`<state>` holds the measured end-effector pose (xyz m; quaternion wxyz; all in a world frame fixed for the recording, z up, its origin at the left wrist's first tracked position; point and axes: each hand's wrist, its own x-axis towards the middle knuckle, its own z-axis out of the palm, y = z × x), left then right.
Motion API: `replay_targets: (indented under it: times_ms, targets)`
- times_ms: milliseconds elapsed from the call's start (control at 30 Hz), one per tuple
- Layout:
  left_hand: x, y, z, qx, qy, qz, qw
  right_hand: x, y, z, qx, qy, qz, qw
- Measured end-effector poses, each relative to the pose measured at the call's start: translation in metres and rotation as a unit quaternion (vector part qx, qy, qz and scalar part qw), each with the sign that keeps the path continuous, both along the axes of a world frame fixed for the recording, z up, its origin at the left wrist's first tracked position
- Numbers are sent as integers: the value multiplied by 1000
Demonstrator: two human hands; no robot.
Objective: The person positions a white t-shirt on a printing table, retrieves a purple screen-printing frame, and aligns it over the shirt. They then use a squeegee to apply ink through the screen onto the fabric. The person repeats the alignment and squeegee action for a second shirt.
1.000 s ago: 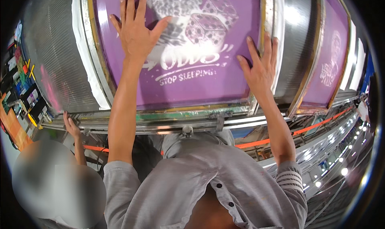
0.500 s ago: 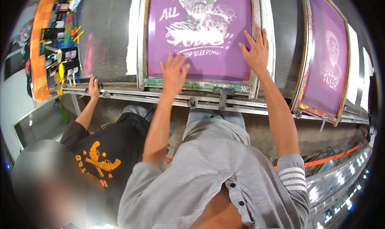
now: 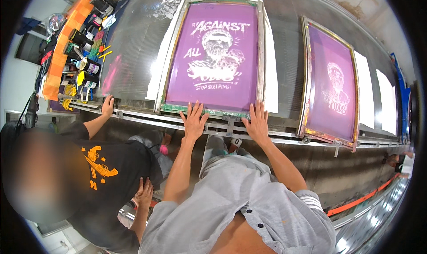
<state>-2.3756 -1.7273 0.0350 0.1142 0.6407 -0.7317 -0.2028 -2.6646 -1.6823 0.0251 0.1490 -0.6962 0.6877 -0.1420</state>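
Observation:
A purple-coated silk screen with a white printed design of a bearded head lies flat on the long dark printing table. White fabric sticks out from under its frame on both sides. My left hand rests on the green-stained near edge of the frame, fingers spread and pointing away from me. At the same edge, near the right corner, my right hand lies with fingers stretched out. Neither hand grips anything. Between them a metal clamp sits on the table's rail.
A second purple screen stands to the right, with more white fabric beyond it. On the left, a co-worker in a black shirt has one hand on the rail. Ink jars crowd an orange checked cloth.
My left hand has come back from over the mesh, and my right from the frame's right side, both to the near edge. The view has shifted, showing the whole screen.

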Motion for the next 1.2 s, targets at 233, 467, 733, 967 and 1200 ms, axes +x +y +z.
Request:
replay_targets:
  times_ms: [233,467,733,967,1200]
  targets:
    - [1,-1,4,12,-10,-8,1000,-1,3,6,-5,-11,7,1000]
    - [-7,-12,24,42,-70,-22,996,3,-19,38,42,77,13,996]
    - [-5,-42,44,126,-101,-90,983,5,-66,65,154,112,53,980]
    - [15,-49,47,116,-52,-127,984,7,-76,77,162,8,28,986]
    - [94,-113,42,67,307,153,937,14,-84,82,203,100,-18,974]
